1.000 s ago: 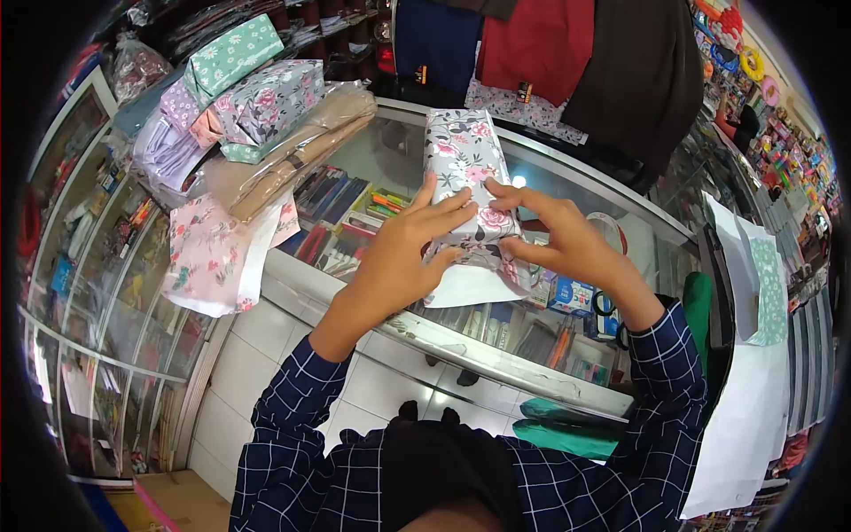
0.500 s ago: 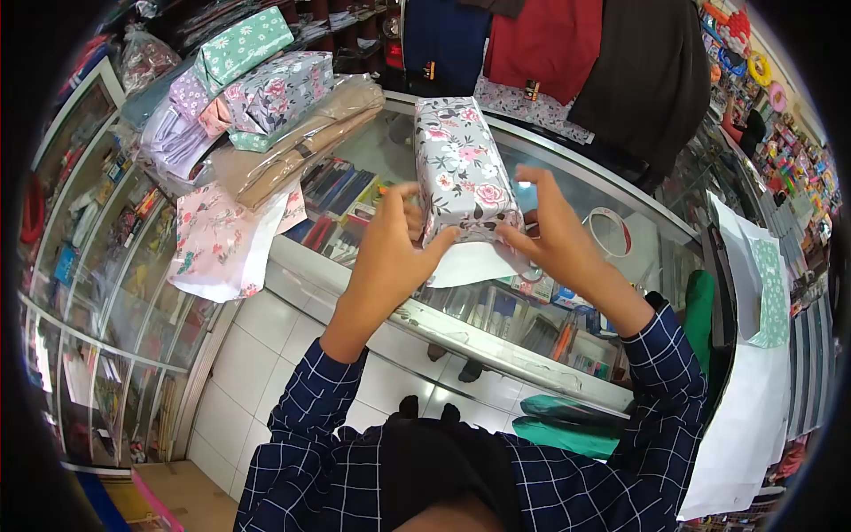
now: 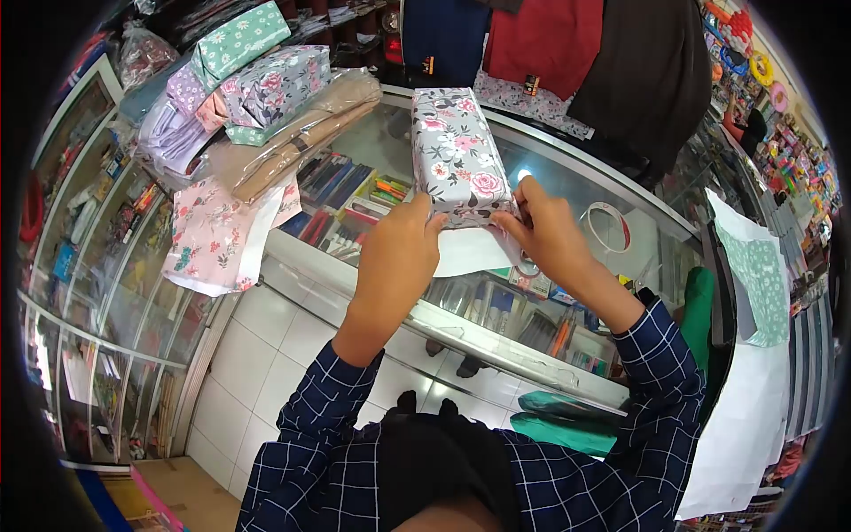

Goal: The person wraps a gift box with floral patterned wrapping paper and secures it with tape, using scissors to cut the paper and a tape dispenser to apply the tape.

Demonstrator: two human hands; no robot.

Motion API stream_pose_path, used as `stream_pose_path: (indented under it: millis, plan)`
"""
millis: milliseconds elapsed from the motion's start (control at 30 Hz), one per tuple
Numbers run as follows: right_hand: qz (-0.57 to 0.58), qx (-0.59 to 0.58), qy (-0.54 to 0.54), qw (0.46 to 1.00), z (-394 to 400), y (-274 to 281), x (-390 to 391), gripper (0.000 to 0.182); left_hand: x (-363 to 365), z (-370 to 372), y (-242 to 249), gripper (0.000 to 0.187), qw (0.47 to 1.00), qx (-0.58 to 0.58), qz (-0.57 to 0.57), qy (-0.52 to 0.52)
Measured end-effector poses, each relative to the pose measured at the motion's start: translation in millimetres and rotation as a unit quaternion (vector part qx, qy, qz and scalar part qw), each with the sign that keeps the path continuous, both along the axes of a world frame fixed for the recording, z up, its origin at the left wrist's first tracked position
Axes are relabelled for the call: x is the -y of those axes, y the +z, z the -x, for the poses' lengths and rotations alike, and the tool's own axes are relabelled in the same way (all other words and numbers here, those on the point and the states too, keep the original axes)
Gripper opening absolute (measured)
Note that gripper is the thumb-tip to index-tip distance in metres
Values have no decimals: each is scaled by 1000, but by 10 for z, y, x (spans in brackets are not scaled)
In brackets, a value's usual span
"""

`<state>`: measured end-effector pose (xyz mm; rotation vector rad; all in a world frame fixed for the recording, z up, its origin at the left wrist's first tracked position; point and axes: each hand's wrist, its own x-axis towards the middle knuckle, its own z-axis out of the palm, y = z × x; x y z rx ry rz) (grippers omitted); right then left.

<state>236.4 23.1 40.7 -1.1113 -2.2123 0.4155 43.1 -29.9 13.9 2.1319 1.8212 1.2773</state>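
A box in grey floral wrapping paper [image 3: 461,152] lies lengthwise on the glass counter between my hands. My left hand [image 3: 396,257] is closed at its near left corner, with the thumb against the near end; the other fingertips are partly hidden. At the near right corner my right hand [image 3: 554,232] pinches the paper, thumb on the end face and fingers along the side. A white flap of the paper's underside [image 3: 474,253] sticks out from the near end toward me. Beside my right hand lies a roll of clear tape [image 3: 608,228] on the glass.
Several wrapped boxes [image 3: 277,84] and plastic-packed clothes [image 3: 310,133] are piled at the back left, near pink floral paper [image 3: 213,235]. The glass counter [image 3: 567,372] holds stationery inside. Folded garments [image 3: 545,49] line the back. Paper sheets [image 3: 740,417] hang at the right.
My left fingers have shifted from the box's side to its near left corner. My right fingers have closed in on the near right corner. The white flap shows less.
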Motion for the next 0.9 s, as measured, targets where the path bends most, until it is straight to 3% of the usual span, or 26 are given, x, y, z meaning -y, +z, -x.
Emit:
stream_pose_path:
  millis: [267,300,400,500,600,767,900]
  plan:
    - [-69,6,-3,998,-6,-128,-42,33,55,95,226,26,996,-27,79,5]
    - [-72,2,2,997,-1,-126,-51,33,20,113,291,32,1000,7,-9,-12]
    - [-67,7,15,998,-1,-111,-53,32,-298,143,541,39,975,-71,-144,-156]
    - [-31,30,12,999,6,-83,-55,32,-690,122,516,45,917,-246,-193,-247]
    - [-19,38,6,999,9,-71,-44,32,-812,173,400,40,927,-138,13,-348]
    - [64,4,64,996,-64,28,-100,30,-753,172,326,34,934,-77,-22,-348]
    - [157,-39,153,975,-197,100,-264,22,-756,190,296,33,932,-113,-40,-341]
